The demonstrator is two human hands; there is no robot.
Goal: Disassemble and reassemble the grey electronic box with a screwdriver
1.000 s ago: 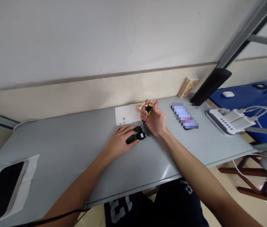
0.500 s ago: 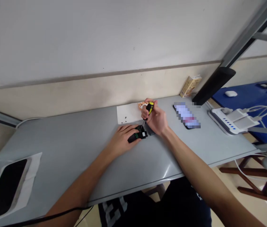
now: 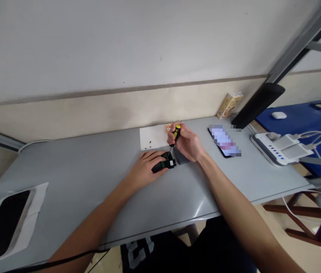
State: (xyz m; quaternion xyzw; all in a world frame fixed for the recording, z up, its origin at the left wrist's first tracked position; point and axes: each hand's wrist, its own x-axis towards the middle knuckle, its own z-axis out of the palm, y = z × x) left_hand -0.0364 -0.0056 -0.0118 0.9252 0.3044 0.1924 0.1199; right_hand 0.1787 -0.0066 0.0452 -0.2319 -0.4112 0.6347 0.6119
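My left hand (image 3: 144,168) lies on the grey table, its fingers and thumb closed around a black device (image 3: 157,167) with green circuit board showing. A white label sits on the device's right end. My right hand (image 3: 188,144) is wrapped around the yellow-and-black handle of a screwdriver (image 3: 177,131). Its thin shaft slants down into the device; the very tip is hard to make out. Partly covered by my right hand is a dark grey flat object (image 3: 180,157). Just behind the device, a white sheet of paper (image 3: 157,136) carries several tiny black pieces that look like screws.
Right of my hands lies a phone (image 3: 224,142) with its screen lit. A small carton (image 3: 230,105) and a black cylinder (image 3: 258,106) stand at the back right. A white power strip (image 3: 275,151) with chargers is further right. At the left is a dark tablet-like slab (image 3: 3,227).
The screwdriver handle has moved a little left and down with my right hand. My left hand and the device have shifted slightly left in view.
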